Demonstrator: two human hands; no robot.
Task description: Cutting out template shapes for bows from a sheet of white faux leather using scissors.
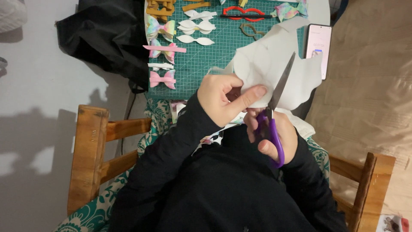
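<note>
Mid-cut, frame centre: our left hand (223,98) pinches the white felt-like sheet (274,71); right hand (274,137) grips purple-handled scissors (277,107), blades on sheet. Next, prob. rotate sheet w/ left, follow outline.

Home craft table: cutting mat (201,56), bows (162,79)

Scissors (273,124) with purple handles and grey blades; white sheet (279,71); green cutting mat (206,56) with pale grid; pink and pastel rainbow bows (162,79); white bow shapes (195,25); red template (243,13); black sleeves (180,141); teal-and-white floral cloth (94,212); brown wooden chair (88,154).
</note>
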